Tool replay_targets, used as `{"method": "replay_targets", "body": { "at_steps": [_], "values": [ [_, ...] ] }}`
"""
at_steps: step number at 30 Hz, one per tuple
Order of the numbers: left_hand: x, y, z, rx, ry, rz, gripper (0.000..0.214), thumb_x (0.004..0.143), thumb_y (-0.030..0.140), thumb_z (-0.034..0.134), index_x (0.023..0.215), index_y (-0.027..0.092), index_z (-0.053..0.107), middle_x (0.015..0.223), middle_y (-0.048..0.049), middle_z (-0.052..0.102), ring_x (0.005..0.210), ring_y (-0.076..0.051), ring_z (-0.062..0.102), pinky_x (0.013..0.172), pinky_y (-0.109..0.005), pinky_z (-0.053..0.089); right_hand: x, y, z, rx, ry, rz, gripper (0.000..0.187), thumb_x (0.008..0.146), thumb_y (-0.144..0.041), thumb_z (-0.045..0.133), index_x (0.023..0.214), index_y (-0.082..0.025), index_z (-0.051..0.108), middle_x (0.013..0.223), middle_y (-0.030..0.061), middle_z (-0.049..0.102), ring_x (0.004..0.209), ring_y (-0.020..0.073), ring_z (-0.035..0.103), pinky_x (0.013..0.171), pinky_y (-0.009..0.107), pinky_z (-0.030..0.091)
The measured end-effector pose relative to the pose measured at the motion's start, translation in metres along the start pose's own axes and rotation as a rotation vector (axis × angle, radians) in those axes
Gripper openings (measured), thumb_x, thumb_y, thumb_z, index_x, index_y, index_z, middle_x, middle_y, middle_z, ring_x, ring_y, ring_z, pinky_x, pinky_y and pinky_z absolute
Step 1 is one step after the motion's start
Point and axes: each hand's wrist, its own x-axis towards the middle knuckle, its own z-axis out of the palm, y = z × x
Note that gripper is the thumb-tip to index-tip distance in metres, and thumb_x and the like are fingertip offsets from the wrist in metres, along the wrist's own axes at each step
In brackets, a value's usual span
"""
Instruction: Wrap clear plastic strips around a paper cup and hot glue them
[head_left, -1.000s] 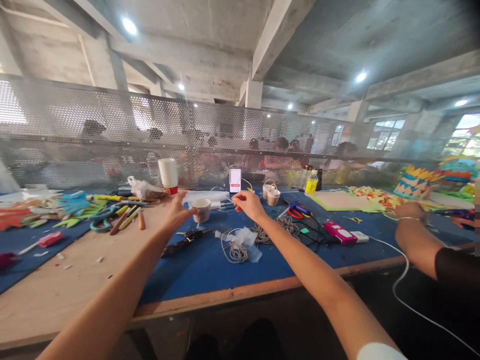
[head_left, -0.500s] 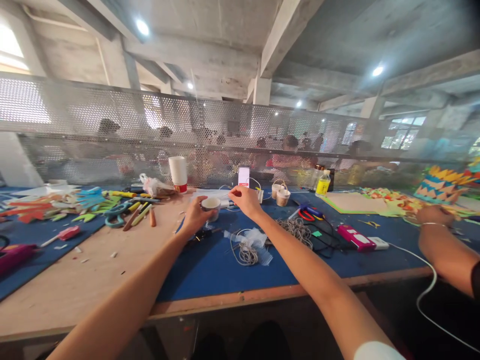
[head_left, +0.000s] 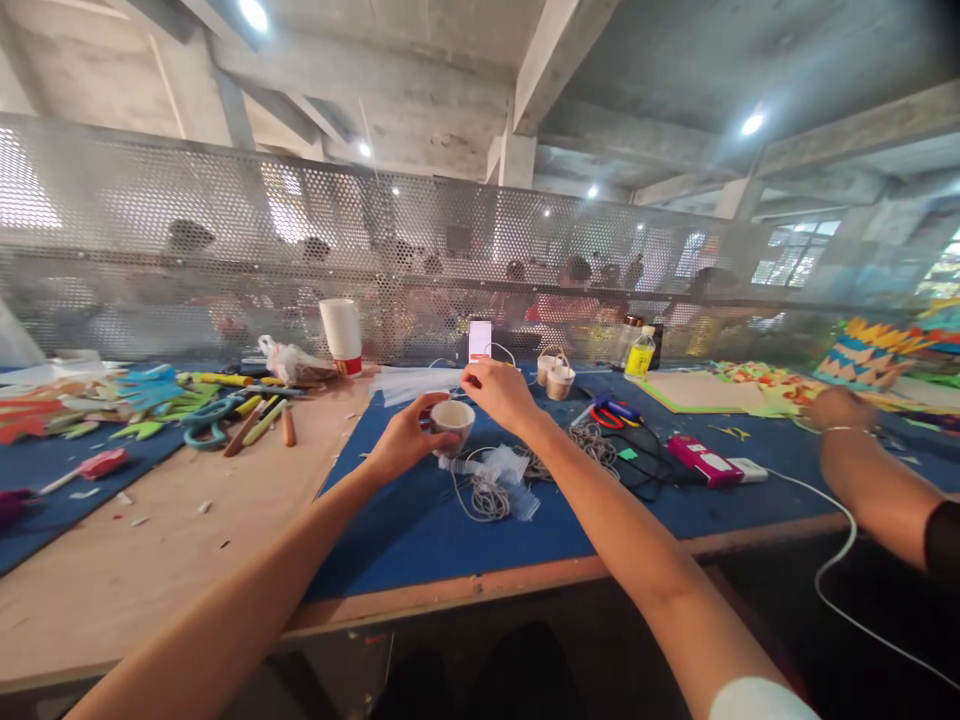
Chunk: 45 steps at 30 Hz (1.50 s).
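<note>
My left hand point(head_left: 405, 440) is wrapped round a small white paper cup point(head_left: 453, 420), which it holds tilted just above the blue mat point(head_left: 450, 520). My right hand point(head_left: 499, 392) hovers right above and behind the cup with its fingers pinched together; what they pinch is too small to make out. A coil of grey cord with a scrap of clear film point(head_left: 491, 485) lies on the mat just in front of the cup.
Two small cups with handles point(head_left: 555, 378), a phone point(head_left: 480, 340), a yellow bottle point(head_left: 640, 358), scissors point(head_left: 604, 412) and a pink tool point(head_left: 701, 462) lie behind and to the right. Markers and paper shapes point(head_left: 150, 405) crowd the left. Another person's arm point(head_left: 870, 475) rests at right.
My left hand has closed on the cup and drawn it nearer and lifted it. My right hand has come back with it, staying above the rim.
</note>
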Motion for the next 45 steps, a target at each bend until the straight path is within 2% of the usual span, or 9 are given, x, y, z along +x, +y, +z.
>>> {"method": "replay_targets", "body": {
  "at_steps": [4,8,13,19,31,37,45],
  "values": [
    [-0.002,0.005,0.002,-0.011,-0.026,-0.027,0.062,0.067,0.036,0.082,0.124,0.019,0.062,0.111,-0.0071,0.073,0.101,-0.024,0.068,0.094,-0.042,0.052,0.001,0.000,0.001,-0.011,-0.054,-0.004,0.014,0.093,-0.022,0.058,0.089,-0.022,0.072,0.092,0.0030,0.071,0.081,0.0157,0.063,0.066,0.025,0.036],
    [-0.003,0.008,0.003,-0.007,-0.013,-0.040,0.063,0.066,0.036,0.083,0.123,0.018,0.062,0.106,-0.0074,0.073,0.097,-0.024,0.068,0.093,-0.042,0.052,0.002,0.000,0.005,0.006,-0.042,0.002,0.015,0.093,-0.022,0.058,0.089,-0.021,0.072,0.093,0.0037,0.072,0.081,0.0157,0.064,0.066,0.025,0.037],
    [-0.001,0.006,0.004,-0.049,0.010,-0.030,0.060,0.063,0.033,0.084,0.116,0.018,0.062,0.111,-0.0092,0.073,0.097,-0.023,0.069,0.090,-0.041,0.053,0.004,0.002,0.016,0.102,-0.014,0.028,0.014,0.091,-0.021,0.060,0.086,-0.019,0.073,0.091,0.0045,0.072,0.080,0.0147,0.064,0.070,0.024,0.040],
    [-0.001,0.007,0.004,-0.044,0.025,-0.050,0.062,0.061,0.033,0.084,0.116,0.017,0.060,0.115,-0.0110,0.071,0.099,-0.024,0.068,0.092,-0.041,0.053,0.007,0.005,0.026,0.243,0.040,0.052,0.013,0.085,-0.018,0.061,0.079,-0.018,0.073,0.082,0.0037,0.073,0.074,0.0138,0.065,0.070,0.023,0.042],
    [0.002,-0.005,0.005,-0.066,0.041,-0.060,0.062,0.060,0.032,0.085,0.115,0.017,0.060,0.116,-0.0107,0.070,0.103,-0.025,0.068,0.094,-0.042,0.052,0.016,0.009,0.024,0.453,-0.073,0.178,0.010,0.081,-0.022,0.068,0.074,-0.016,0.075,0.074,0.0014,0.074,0.073,0.0134,0.066,0.066,0.021,0.043],
    [0.001,-0.002,0.005,-0.080,0.048,-0.066,0.062,0.060,0.032,0.085,0.114,0.015,0.061,0.115,-0.0118,0.070,0.102,-0.026,0.068,0.092,-0.042,0.052,0.018,0.014,0.031,0.563,-0.123,0.244,0.012,0.080,-0.023,0.068,0.074,-0.015,0.074,0.065,0.0003,0.070,0.060,0.0114,0.062,0.060,0.020,0.043],
    [0.004,-0.011,0.006,-0.053,0.078,-0.066,0.062,0.059,0.032,0.086,0.114,0.017,0.062,0.113,-0.0105,0.071,0.100,-0.025,0.068,0.090,-0.041,0.053,0.018,0.010,0.033,0.634,-0.123,0.305,0.012,0.080,-0.023,0.068,0.074,-0.014,0.073,0.061,-0.0008,0.066,0.054,0.0095,0.058,0.055,0.018,0.042]
  ]
}}
